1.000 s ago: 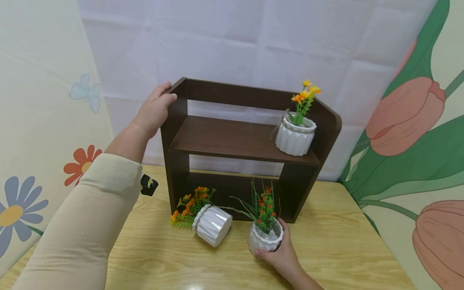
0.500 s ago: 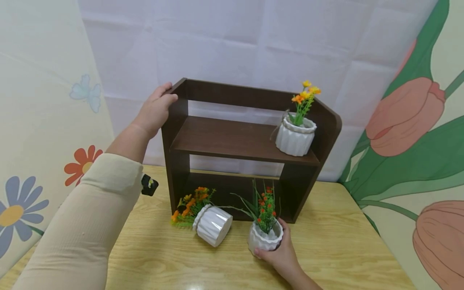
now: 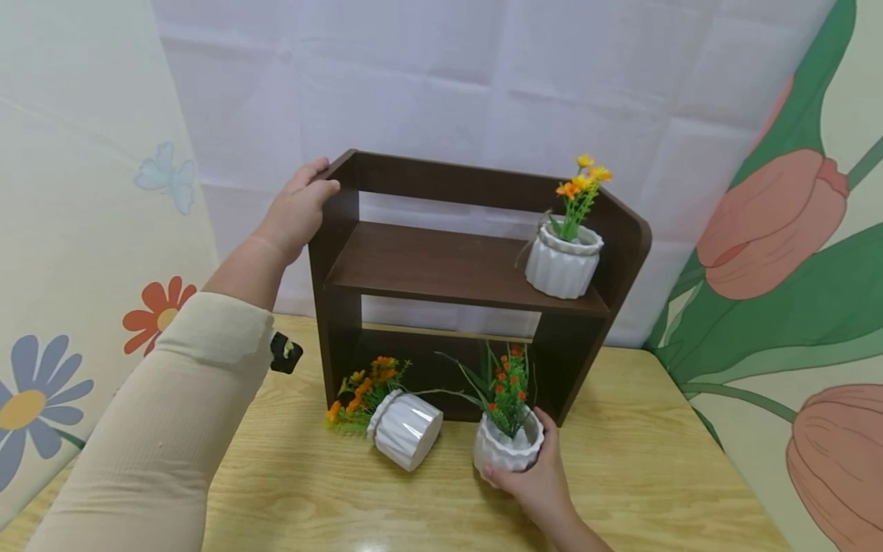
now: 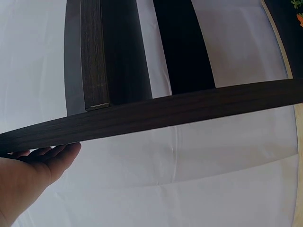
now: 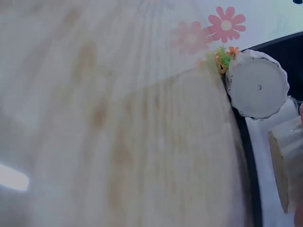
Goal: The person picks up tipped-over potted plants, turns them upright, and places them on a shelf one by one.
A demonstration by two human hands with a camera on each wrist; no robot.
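In the head view, my left hand (image 3: 294, 211) grips the upper left side panel of a dark brown two-tier shelf (image 3: 441, 264), thumb over its edge. The left wrist view shows that hand's fingertips (image 4: 71, 150) against the panel's outer face. Low at the shelf's front, my right hand (image 3: 548, 483) holds a white fluted flowerpot (image 3: 507, 452) with small red flowers and long grassy leaves, thumb in front. Left of it lies a second white flowerpot (image 3: 405, 429) on its side, orange flowers toward the shelf; its round base (image 5: 258, 87) shows in the right wrist view.
A third white flowerpot (image 3: 563, 261) with yellow and orange flowers stands upright at the right end of the upper shelf. The wooden table (image 3: 331, 491) runs under everything. A white cloth (image 3: 441, 77) hangs behind, and flower-printed walls flank both sides.
My right hand has turned the red-flowered pot slightly and shifted it a little to the right; its leaves and flowers lean differently. My left hand stays in place on the shelf.
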